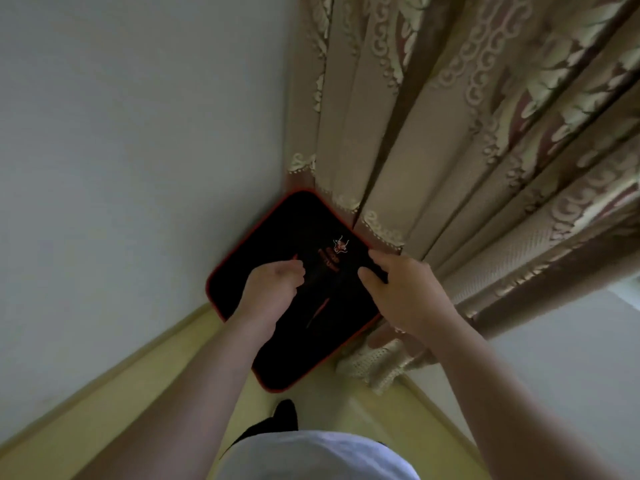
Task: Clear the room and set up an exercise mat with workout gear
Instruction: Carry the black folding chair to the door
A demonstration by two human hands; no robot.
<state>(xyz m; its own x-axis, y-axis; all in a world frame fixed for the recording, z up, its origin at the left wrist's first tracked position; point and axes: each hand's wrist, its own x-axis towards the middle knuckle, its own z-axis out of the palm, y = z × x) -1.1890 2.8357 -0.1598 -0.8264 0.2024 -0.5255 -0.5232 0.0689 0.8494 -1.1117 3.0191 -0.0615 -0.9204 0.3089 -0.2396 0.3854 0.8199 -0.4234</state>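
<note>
A black mat with a red border and a red logo (pixel 273 230) stands on its edge in the room's corner, between the white wall and the curtain. My left hand (pixel 273 289) is closed on the mat's face near its middle. My right hand (pixel 398 289) grips the mat's right edge, fingers curled over it beside the curtain. The mat's lower end touches the yellow floor.
A white wall (pixel 121 150) fills the left. A heavy beige patterned curtain (pixel 467 133) hangs on the right, its hem bunched on the floor (pixel 377 368). Yellow flooring (pixel 173 375) runs below. My white shirt (pixel 318 459) and a dark foot (pixel 285 415) show at the bottom.
</note>
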